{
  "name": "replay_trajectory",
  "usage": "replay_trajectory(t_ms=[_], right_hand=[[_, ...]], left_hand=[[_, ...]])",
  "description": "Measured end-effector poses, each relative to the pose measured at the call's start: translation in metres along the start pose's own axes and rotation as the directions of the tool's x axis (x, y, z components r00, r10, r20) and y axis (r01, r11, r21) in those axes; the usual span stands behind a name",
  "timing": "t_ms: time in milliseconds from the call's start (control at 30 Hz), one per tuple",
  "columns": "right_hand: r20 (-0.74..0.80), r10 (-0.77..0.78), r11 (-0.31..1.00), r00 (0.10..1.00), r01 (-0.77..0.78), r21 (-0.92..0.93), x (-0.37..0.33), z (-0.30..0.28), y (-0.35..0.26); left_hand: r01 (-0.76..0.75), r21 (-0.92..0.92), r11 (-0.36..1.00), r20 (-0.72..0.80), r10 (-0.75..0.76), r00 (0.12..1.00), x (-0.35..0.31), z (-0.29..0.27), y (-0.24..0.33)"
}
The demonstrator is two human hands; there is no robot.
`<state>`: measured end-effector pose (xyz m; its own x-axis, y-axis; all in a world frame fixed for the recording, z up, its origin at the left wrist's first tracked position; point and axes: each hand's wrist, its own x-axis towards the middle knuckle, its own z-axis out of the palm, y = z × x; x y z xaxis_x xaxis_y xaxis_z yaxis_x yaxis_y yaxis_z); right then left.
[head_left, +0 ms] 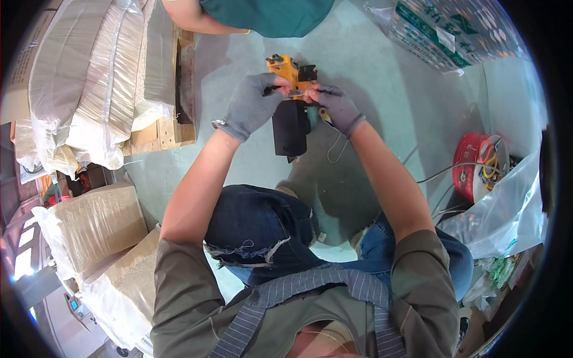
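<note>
On the floor ahead of me lies an orange and black tool (287, 68) with a long black block-shaped part (290, 128) toward me. My left hand (253, 101), in a grey glove with bare fingertips, is closed in a pinch over the tool's middle. Opposite it, my right hand (339, 107), gloved alike, pinches too. A small pale strip (296, 92) spans the gap between their fingertips; its kind is too small to make out. Under my right palm shows a yellow and white handle-like piece (324, 116), with a thin cord loop (335, 153) hanging below.
A person in a green garment (268, 17) is close at the far side. Plastic-wrapped stacks (101, 71) stand on a wooden pallet (161, 132) at left, more wrapped bundles (101, 221) nearer. At right are a red reel (467, 164) with cable and plastic bags (501, 209).
</note>
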<state>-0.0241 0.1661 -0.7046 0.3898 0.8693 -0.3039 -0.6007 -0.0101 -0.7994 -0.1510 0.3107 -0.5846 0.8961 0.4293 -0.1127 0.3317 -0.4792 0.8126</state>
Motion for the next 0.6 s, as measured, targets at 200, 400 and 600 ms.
replay_trajectory(t_ms=[200,400,600], right_hand=[[0.025,0.009,0.999,1.000,-0.008,-0.039,0.0002,0.0064,-0.0070],[0.026,0.031,0.999,0.999,-0.032,0.034,-0.0006,0.0081,-0.0054],[0.064,0.050,0.999,0.997,-0.048,-0.023,-0.0020,0.0047,-0.0075]], left_hand=[[-0.032,-0.011,0.999,-0.027,0.032,0.999,0.0005,0.0012,-0.0050],[-0.041,0.017,0.999,-0.034,0.042,0.999,-0.0001,0.0021,-0.0037],[-0.047,0.084,0.995,-0.016,0.049,0.999,0.0004,0.0025,0.0047]])
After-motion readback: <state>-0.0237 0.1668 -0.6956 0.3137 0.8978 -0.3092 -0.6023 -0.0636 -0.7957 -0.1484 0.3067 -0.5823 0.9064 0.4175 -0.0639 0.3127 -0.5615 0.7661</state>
